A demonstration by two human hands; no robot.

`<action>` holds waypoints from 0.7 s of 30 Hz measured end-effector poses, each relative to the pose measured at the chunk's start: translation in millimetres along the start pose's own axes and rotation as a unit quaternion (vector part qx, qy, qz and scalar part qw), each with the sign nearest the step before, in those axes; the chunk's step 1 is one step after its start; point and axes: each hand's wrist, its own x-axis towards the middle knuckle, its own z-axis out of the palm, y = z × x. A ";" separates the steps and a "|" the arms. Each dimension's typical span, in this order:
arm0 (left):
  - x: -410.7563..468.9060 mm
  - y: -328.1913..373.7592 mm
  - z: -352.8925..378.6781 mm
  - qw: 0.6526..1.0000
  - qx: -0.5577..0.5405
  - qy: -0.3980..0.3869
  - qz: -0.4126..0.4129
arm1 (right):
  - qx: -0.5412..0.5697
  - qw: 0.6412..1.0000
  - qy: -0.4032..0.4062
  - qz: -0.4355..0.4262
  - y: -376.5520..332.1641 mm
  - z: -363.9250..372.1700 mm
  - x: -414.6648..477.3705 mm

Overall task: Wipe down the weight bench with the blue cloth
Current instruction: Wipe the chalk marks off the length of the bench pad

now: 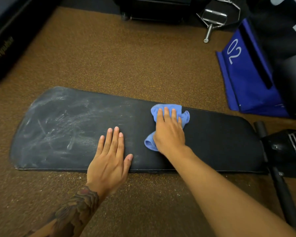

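The black padded weight bench (220,139) runs across the middle of the view. Its left half is smeared with white, chalky streaks, while its right half looks dark and even. A crumpled blue cloth (184,115) lies on the pad right of centre, and my right hand (169,132) presses flat on it with fingers extended. My left hand (109,159) rests palm down on the pad near its front edge, fingers spread and holding nothing.
Brown speckled floor (109,57) surrounds the bench. A blue padded block marked "02" (246,77) stands at the right. The bench's black frame and hinge (284,147) stick out at the right end. A chrome handle (212,19) and dark equipment sit at the back.
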 end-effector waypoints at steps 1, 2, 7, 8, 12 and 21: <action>0.0 0.2 0.0 1.000 -0.001 0.002 0.000 | -0.002 1.000 0.003 0.009 -5.8 -0.9 15.9; 0.1 0.3 0.2 1.000 -0.001 0.003 0.000 | -0.003 1.000 0.007 0.011 -11.4 -1.0 29.6; 0.3 -0.2 2.1 1.000 0.001 0.004 -0.002 | 0.006 0.998 0.028 -0.064 -22.8 1.6 37.7; 0.6 -0.3 2.3 1.000 0.000 0.004 -0.002 | 0.017 0.995 0.023 -0.091 -20.2 3.1 26.7; 0.0 -1.1 2.7 1.000 0.006 0.001 -0.002 | 0.057 0.984 0.005 -0.168 1.2 12.0 -29.4; 0.2 -0.5 0.5 1.000 0.002 0.001 0.000 | 0.060 0.994 0.081 -0.033 3.5 8.7 15.9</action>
